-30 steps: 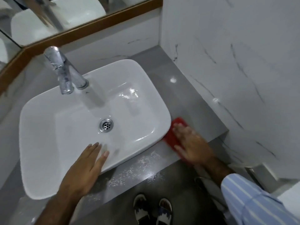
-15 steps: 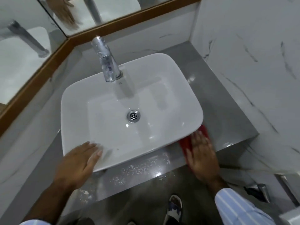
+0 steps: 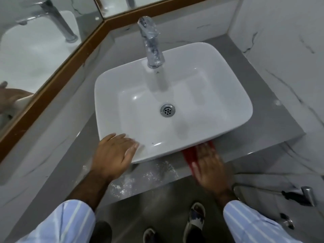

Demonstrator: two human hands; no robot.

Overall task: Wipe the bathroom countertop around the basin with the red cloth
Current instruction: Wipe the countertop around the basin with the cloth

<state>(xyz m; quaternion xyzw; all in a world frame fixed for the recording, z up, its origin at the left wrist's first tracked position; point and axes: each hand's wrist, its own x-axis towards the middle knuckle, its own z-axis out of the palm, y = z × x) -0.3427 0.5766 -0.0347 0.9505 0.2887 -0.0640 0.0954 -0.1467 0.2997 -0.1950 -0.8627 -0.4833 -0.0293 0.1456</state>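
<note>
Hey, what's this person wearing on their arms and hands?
Both arms have light blue sleeves with white stripes, pushed up so the forearms are bare. The left hand and right hand are bare: no gloves, rings or watch visible.

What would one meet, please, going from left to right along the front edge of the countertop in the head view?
Left hand resting on the basin rim → white speckles on the countertop → red cloth → right hand pressing on it.
</note>
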